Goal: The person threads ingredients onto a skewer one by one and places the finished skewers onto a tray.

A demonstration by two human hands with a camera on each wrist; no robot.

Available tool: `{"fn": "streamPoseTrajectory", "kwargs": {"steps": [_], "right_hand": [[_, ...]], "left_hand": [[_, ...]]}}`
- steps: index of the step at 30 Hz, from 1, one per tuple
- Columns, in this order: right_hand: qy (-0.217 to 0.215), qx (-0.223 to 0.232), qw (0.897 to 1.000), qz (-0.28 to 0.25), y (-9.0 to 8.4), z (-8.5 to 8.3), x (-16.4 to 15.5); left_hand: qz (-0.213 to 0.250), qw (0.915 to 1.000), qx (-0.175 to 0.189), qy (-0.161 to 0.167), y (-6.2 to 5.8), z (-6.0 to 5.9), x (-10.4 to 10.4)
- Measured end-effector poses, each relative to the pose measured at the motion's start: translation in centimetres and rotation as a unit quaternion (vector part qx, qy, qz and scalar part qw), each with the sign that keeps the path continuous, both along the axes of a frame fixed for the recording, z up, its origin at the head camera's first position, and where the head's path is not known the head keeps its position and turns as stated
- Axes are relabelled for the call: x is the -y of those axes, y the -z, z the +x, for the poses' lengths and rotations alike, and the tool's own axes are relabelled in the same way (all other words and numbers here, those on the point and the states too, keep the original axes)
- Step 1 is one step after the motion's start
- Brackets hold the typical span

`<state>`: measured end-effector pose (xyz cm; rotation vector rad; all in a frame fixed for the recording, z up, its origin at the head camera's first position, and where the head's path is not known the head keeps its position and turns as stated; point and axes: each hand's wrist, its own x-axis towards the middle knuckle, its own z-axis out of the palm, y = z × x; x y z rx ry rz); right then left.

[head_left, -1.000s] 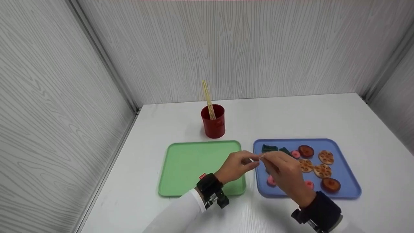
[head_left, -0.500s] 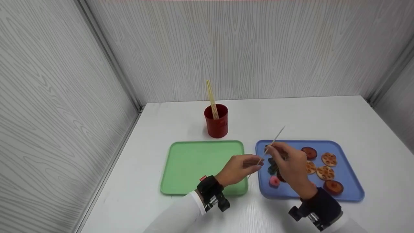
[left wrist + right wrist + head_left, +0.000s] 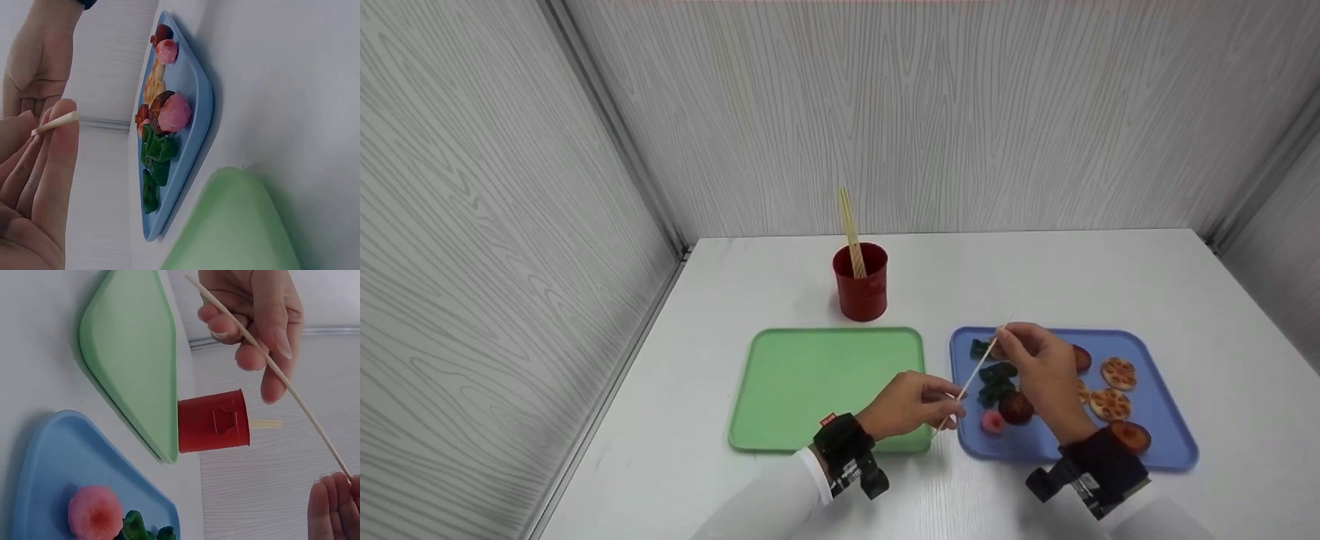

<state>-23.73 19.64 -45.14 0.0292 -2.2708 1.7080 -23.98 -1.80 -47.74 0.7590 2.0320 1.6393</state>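
A thin wooden skewer (image 3: 976, 369) slants over the gap between the two trays, bare along its length. My left hand (image 3: 955, 406) pinches its lower part near the green tray's (image 3: 810, 390) front right corner. My right hand (image 3: 1003, 334) pinches its upper end above the blue tray (image 3: 1166, 435). In the right wrist view the skewer (image 3: 270, 367) runs from my left hand (image 3: 247, 332) to my right hand's fingertips (image 3: 332, 506). The left wrist view shows the skewer's tip (image 3: 59, 120) between my left hand's fingertips (image 3: 62, 146).
The blue tray holds green pieces (image 3: 996, 375), a pink piece (image 3: 992, 422), brown mushroom caps (image 3: 1017, 407) and lotus-root slices (image 3: 1117, 373). A red cup (image 3: 860, 283) with more skewers (image 3: 849, 225) stands behind the green tray. Grey walls enclose the white table (image 3: 1035, 277).
The hands, close together a second ago, have drawn apart along the skewer. My left hand came nearer and lower; my right hand now holds the far end, and the skewer lies lower.
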Motion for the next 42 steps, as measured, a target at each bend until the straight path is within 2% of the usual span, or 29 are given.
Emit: {"fn": "streamPoseTrajectory", "kwargs": {"steps": [4, 7, 15, 20, 25, 29, 31, 33, 36, 39, 42], "right_hand": [[-0.026, 0.022, 0.999, -0.014, 0.3, -0.4, 0.3], [-0.040, 0.032, 0.998, -0.026, 0.5, -0.7, 0.6], [-0.038, 0.005, 0.999, 0.039, 0.4, -1.1, 1.0], [-0.051, 0.008, 0.998, 0.026, 0.3, -1.6, 0.9], [-0.047, 0.009, 0.999, 0.025, 0.5, -1.6, 0.7], [-0.028, -0.019, 0.999, 0.024, -0.5, -1.0, 0.8], [-0.014, -0.044, 0.999, 0.027, -0.3, -1.1, 0.5], [0.001, -0.063, 0.997, 0.050, 0.0, -1.3, 0.2], [0.012, -0.082, 0.989, 0.121, 1.7, -2.4, -0.9], [0.011, -0.086, 0.971, 0.221, 2.7, -2.9, -1.6], [-0.001, -0.084, 0.953, 0.291, 3.8, -3.2, -2.1]], "left_hand": [[0.003, 0.9989, 0.047, 0.008, 0.5, 0.1, 0.1], [0.001, 0.9981, 0.061, 0.004, 0.7, 0.2, 0.2], [0.012, 0.9985, 0.054, 0.002, 1.0, 0.2, 0.3], [0.011, 0.9984, 0.053, -0.017, 1.0, 0.2, 0.4], [0.012, 0.9978, 0.050, -0.042, 1.1, 0.3, 0.3], [0.017, 0.9972, 0.051, -0.052, 0.8, 0.4, 0.3], [0.022, 0.9969, 0.051, -0.056, 0.8, 0.3, 0.3], [0.028, 0.9969, 0.046, -0.058, 0.8, 0.2, 0.4], [0.033, 0.9968, 0.038, -0.061, 0.9, 0.1, 0.5], [0.036, 0.9965, 0.037, -0.067, 0.7, 0.1, 0.5], [0.041, 0.9963, 0.036, -0.067, 0.6, 0.2, 0.5]]}}
